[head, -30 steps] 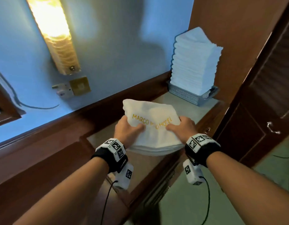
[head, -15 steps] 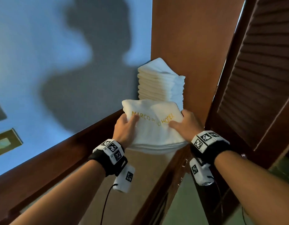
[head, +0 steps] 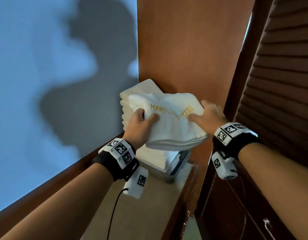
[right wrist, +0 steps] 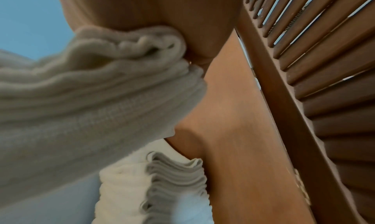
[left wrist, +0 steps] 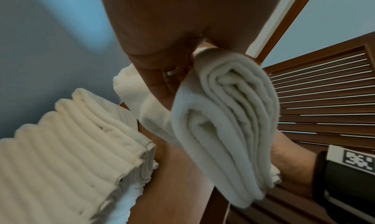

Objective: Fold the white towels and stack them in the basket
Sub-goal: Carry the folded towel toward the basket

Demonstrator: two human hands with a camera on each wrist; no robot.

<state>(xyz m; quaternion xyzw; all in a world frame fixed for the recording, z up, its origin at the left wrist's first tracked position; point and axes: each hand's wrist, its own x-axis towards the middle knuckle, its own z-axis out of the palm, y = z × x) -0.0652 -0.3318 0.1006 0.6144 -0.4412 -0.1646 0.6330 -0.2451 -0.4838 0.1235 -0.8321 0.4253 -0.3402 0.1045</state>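
Compared with one second ago, the folded towel (head: 168,125) has left the counter (head: 146,210) and is now carried in the air, in front of the upper part of the stack of towels (head: 141,94). The wall lamp and the socket are no longer in view, and the louvered door (head: 279,101) now fills the right side. Half a second ago the towel was lower and hid less of the stack.

Nearest to the camera, both forearms reach forward and upward, each with a black band and a white marker block at the wrist. The left hand (head: 139,125) grips the left end of the towel, thumb on top and fingers curled under it; in the left wrist view a ring (left wrist: 171,71) shows on one finger. The right hand (head: 208,115) grips the right end in the same manner, thumb on top.

The towel lies nearly flat. Its long axis runs from left to right between the two hands, the right end a little higher. The layered folded edges face the person, and the gold letters on top read from left to right.

Behind and below the towel, the stack stands in the basket (head: 160,174) on the counter, against the wooden panel (head: 181,49).
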